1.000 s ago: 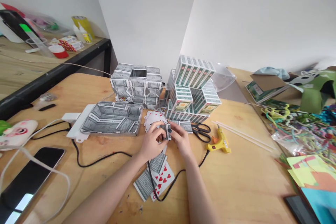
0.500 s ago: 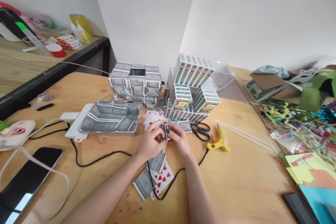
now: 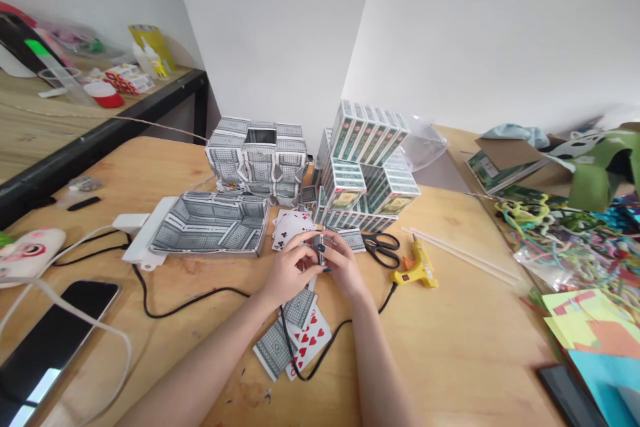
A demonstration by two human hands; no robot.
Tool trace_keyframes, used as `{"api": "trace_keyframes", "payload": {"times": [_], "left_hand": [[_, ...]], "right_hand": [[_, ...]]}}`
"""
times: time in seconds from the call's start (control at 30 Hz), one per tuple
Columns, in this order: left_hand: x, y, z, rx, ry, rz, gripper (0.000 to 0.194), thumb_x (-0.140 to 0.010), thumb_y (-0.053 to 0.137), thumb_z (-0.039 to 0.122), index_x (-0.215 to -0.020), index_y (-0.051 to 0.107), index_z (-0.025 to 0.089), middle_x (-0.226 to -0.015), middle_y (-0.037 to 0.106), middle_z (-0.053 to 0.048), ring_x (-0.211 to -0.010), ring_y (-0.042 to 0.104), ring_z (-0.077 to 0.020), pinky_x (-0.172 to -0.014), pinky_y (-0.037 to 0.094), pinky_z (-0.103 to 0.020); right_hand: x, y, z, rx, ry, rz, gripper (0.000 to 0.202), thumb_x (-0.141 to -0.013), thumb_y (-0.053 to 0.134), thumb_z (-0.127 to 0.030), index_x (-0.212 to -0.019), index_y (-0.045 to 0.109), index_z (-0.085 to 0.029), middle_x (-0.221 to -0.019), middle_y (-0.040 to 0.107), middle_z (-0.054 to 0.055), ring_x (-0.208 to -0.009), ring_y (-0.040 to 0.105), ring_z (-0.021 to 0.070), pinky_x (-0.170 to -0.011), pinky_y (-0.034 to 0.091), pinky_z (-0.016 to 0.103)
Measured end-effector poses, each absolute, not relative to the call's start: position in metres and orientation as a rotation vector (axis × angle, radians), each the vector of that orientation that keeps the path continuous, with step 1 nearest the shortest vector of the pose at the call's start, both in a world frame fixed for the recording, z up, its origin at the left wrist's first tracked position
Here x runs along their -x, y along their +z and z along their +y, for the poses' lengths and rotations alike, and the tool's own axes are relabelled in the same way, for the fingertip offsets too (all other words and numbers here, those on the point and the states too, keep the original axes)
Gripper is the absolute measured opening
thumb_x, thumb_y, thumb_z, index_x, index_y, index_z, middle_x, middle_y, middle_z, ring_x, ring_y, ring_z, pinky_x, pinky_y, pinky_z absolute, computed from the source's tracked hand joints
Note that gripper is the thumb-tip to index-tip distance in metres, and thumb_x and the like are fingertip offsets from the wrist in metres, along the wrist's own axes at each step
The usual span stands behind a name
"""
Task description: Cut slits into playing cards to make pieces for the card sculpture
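Observation:
Between my fingers is a small folded playing card [image 3: 319, 251], its grey patterned back partly hidden. My left hand [image 3: 291, 269] pinches it from the left, and my right hand [image 3: 342, 265] grips it from the right. Just beyond my hands lies a pile of face-up playing cards [image 3: 289, 230]. Below my wrists, several loose cards [image 3: 310, 340] lie partly under a black cable. Left of the hands sits a tray covered in cards [image 3: 210, 230]. Behind it stands a box-like structure built of cards [image 3: 257, 157].
Stacked card packs [image 3: 367, 140] stand behind my right hand. To the right lie black scissors [image 3: 384, 250], a yellow glue gun [image 3: 419, 268] and white glue sticks [image 3: 465, 257]. A phone [image 3: 60, 347] is at the left, coloured paper [image 3: 595, 320] at the right.
The folded card has turned a little in my fingers and looks more upright and narrower. Both hands stay in nearly the same place.

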State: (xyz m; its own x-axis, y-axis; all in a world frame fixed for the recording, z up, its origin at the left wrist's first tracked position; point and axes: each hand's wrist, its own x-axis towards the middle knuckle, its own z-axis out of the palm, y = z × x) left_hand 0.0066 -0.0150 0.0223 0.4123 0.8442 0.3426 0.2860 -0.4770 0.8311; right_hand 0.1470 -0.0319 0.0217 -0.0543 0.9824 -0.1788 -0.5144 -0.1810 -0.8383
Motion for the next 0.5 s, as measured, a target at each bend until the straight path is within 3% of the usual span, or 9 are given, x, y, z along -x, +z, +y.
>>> {"api": "trace_keyframes", "payload": {"times": [0.07, 0.13, 0.23, 0.3, 0.5], "left_hand": [[-0.007, 0.0222, -0.0158, -1.974, 1.038, 0.935, 0.007, -0.072, 0.06, 0.016, -0.071, 0.053, 0.017, -0.12, 0.051, -0.008, -0.093, 0.057, -0.0178, -0.072, 0.049, -0.029], [-0.008, 0.0208, -0.0168, -1.921, 1.044, 0.918, 0.012, -0.071, 0.061, 0.017, -0.08, 0.053, 0.018, -0.121, 0.05, -0.009, -0.08, 0.059, -0.0143, -0.066, 0.05, -0.028], [-0.0098, 0.0173, -0.0177, -1.794, 1.05, 0.918, 0.04, -0.07, 0.063, 0.019, -0.106, 0.047, 0.02, -0.119, 0.05, -0.01, -0.058, 0.056, -0.0075, -0.055, 0.049, -0.025], [-0.0102, 0.0156, -0.0173, -1.768, 1.043, 0.921, 0.054, -0.069, 0.064, 0.02, -0.118, 0.041, 0.023, -0.119, 0.049, -0.01, -0.057, 0.056, -0.007, -0.053, 0.049, -0.024], [-0.0089, 0.0162, -0.0155, -1.811, 1.073, 0.875, 0.051, -0.071, 0.063, 0.019, -0.118, 0.046, 0.028, -0.121, 0.044, -0.007, -0.061, 0.054, -0.0068, -0.06, 0.053, -0.029]], "right_hand": [[-0.147, 0.0233, -0.0319, 0.915, 1.549, -0.689, 0.029, -0.066, 0.064, -0.019, -0.093, 0.055, -0.023, -0.081, 0.063, -0.002, -0.065, 0.057, 0.0124, -0.052, 0.04, 0.02], [-0.1468, 0.0242, -0.0319, 0.917, 1.545, -0.672, 0.03, -0.065, 0.064, -0.018, -0.093, 0.055, -0.023, -0.079, 0.063, -0.002, -0.063, 0.056, 0.0121, -0.051, 0.039, 0.02], [-0.1463, 0.0245, -0.0317, 0.936, 1.547, -0.661, 0.032, -0.063, 0.064, -0.017, -0.092, 0.054, -0.024, -0.081, 0.063, -0.002, -0.063, 0.057, 0.0135, -0.05, 0.039, 0.021], [-0.1462, 0.0244, -0.0315, 0.95, 1.549, -0.665, 0.034, -0.062, 0.065, -0.017, -0.093, 0.053, -0.024, -0.082, 0.063, -0.001, -0.065, 0.058, 0.015, -0.05, 0.04, 0.022], [-0.1456, 0.0246, -0.0318, 0.931, 1.538, -0.657, 0.041, -0.06, 0.065, -0.016, -0.098, 0.053, -0.026, -0.079, 0.061, -0.002, -0.063, 0.057, 0.0144, -0.048, 0.039, 0.021]]}}
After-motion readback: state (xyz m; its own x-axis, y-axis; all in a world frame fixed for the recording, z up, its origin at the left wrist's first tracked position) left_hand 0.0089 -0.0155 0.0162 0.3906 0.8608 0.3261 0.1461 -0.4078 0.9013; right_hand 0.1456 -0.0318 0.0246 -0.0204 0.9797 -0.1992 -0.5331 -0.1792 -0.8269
